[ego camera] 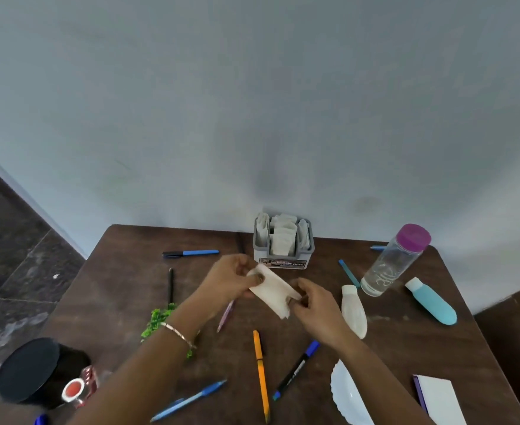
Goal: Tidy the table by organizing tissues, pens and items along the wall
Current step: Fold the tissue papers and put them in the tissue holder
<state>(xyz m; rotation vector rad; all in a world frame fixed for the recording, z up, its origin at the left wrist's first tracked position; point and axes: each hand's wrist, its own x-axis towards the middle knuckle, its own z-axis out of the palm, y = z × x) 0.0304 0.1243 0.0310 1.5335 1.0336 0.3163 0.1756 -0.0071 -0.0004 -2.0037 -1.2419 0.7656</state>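
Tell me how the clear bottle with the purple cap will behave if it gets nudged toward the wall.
The clear bottle stands upright, tall and narrow, so it probably tips easily. It looks nearly empty, so likely light. Once down, its round body would probably roll toward the teal bottle.

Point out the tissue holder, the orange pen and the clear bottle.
tissue holder (283, 261): head view, grey front wall.
orange pen (261, 375): head view, middle of barrel.
clear bottle (390, 265): head view, clear body below purple cap.
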